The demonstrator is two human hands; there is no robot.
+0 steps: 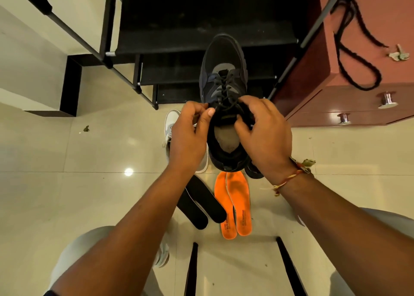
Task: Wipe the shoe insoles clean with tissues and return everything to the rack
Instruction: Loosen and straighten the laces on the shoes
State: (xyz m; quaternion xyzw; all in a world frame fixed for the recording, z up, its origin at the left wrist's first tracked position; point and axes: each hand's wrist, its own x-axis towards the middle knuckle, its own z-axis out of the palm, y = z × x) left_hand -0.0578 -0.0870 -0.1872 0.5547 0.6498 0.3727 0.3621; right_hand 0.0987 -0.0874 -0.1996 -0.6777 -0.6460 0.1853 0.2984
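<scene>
Insoles lie loose on the floor [56, 161] at about six o'clock from the held shoe: a black pair [201, 204] overlapping each other, and just beside it, toward three o'clock, an orange pair [235, 204] side by side. Above them a black sneaker [224, 76] is held in the air, toe toward the rack [201, 38] at twelve o'clock. The left hand [188, 139] pinches the collar edge with thumb and forefinger, its grip pressed together on the shoe; the right hand [264, 136] curls over the tongue, fingers hooked into the opening. Inside, a pale liner [226, 139] shows at the heel; whether it is an insole cannot be told. A white shoe [171, 121] sits on the floor at nine o'clock, partly hidden. No tissue is visible, so wiping looks not yet begun, and the shelves seen are empty. Judged so, the task is early: insoles are coming out, and cleaning, refitting and racking all remain.
</scene>
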